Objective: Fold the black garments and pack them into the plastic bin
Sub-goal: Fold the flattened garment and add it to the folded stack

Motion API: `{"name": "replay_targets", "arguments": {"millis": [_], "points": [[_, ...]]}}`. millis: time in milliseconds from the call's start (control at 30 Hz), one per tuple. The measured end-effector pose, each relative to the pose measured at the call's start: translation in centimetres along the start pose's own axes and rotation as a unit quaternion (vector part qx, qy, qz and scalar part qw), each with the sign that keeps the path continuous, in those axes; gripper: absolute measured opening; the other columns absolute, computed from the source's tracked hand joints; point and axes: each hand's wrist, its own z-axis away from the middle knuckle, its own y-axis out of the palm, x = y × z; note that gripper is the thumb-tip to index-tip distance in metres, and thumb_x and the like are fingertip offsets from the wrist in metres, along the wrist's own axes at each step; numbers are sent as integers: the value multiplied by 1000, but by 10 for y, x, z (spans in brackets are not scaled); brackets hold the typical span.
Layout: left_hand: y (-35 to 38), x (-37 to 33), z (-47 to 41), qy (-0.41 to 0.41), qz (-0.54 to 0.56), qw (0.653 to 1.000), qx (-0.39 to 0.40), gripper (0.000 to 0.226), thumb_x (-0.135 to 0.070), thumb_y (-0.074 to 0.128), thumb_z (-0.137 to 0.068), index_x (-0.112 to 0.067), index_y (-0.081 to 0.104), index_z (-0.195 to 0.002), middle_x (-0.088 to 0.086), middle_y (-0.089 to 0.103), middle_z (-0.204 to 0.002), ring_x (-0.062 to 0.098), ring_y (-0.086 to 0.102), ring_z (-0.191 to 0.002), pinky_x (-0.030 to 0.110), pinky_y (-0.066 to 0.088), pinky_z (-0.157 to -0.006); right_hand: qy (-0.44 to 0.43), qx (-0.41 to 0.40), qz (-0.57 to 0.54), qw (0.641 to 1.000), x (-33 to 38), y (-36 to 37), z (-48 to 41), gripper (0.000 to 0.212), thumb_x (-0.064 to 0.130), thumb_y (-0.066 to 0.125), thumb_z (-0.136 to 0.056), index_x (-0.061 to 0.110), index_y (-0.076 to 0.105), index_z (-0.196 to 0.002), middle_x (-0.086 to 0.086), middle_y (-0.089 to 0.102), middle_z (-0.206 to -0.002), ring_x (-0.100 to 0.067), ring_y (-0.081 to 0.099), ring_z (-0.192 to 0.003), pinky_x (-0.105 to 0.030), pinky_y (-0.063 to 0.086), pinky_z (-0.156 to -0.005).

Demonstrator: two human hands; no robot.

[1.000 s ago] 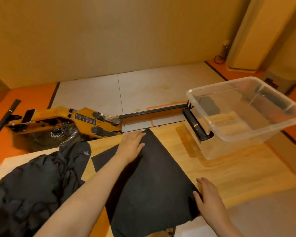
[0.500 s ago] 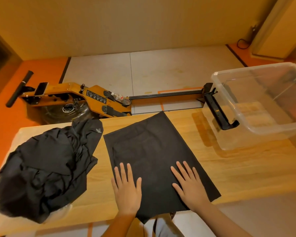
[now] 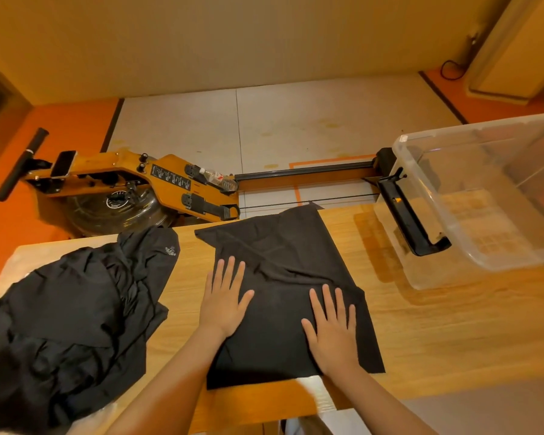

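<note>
The left hand (image 3: 225, 304) and right hand (image 3: 332, 331) now press farther up the garment (image 3: 296, 246) (grips flat, fingers apart), smoothing before folding.

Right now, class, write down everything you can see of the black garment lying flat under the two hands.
The flat black garment is plain, matte, soft-looking cloth, laid out as a rough rectangle, slightly askew on the wooden table. A few creases cross its middle, and its far corner reaches the table's back edge. The left hand and right hand press on its near half, fingers straight and spread. It lies apart from the crumpled black pile and the plastic bin.
</note>
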Motion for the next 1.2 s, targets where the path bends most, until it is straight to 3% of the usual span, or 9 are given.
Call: {"name": "replay_targets", "arguments": {"millis": [100,267,500,633,733,800,867,1000,1200], "points": [[1,-1,27,-13,26,997,-67,69,-59,3,-96,-21,5,-153,4,5,-162,22,-4,-149,37,-5,-117,-52,-41,7,998,-11,-4,7,63,55,16,-95,27,15,-152,-4,15,-159,-25,4,-147,-40,-1,-119],[12,-24,109,67,71,992,-76,70,-47,34,-93,-15,17,-153,6,20,-159,17,6,-149,36,7,-117,-141,-57,31,988,-40,-13,40,63,48,31,-94,22,23,-151,-2,21,-158,-22,9,-147,-39,5,-116],[46,-11,176,119,-3,993,18,90,-78,32,-87,-9,36,-146,9,34,-153,24,24,-143,36,12,-116,-161,18,80,984,-62,10,80,80,71,28,-91,20,23,-152,-2,21,-159,-20,9,-148,-41,12,-114],[56,3,189,115,-32,993,-4,89,-67,38,-87,-12,18,-153,7,13,-161,22,8,-148,36,5,-117,-185,11,77,980,-57,7,92,92,79,35,-84,19,22,-152,-4,22,-158,-22,13,-147,-41,12,-115],[63,2,200,110,-8,992,-56,65,-39,57,-89,-16,31,-144,7,42,-149,20,17,-147,35,12,-116,-203,-2,99,974,-58,15,97,97,53,63,-81,21,8,-155,-7,29,-156,-23,8,-148,-38,4,-118],[57,-4,210,76,19,996,-37,91,-17,89,-59,-17,39,-136,6,59,-134,22,48,-130,38,39,-106,-204,-8,91,975,-57,22,103,116,25,84,-67,22,7,-154,-6,31,-154,-25,16,-145,-38,6,-117],[52,-5,220,41,23,998,-47,109,4,91,-37,-16,47,-135,6,63,-126,23,57,-117,40,52,-88,-214,-32,88,972,-55,23,111,123,7,88,-56,23,15,-153,-5,37,-151,-24,25,-141,-39,20,-114],[51,4,230,42,4,996,-79,103,15,82,-40,-16,53,-134,7,58,-127,21,47,-118,40,49,-90,-246,-76,99,961,-57,19,127,104,-5,88,-42,18,50,-136,-5,53,-140,-22,36,-131,-38,52,-88],[40,13,239,81,5,995,-63,82,12,83,-47,-18,66,-122,2,60,-132,19,54,-125,33,25,-107,-248,-80,24,965,-73,8,139,88,-12,86,-45,16,62,-125,-3,62,-129,-22,60,-117,-33,51,-87]]}}
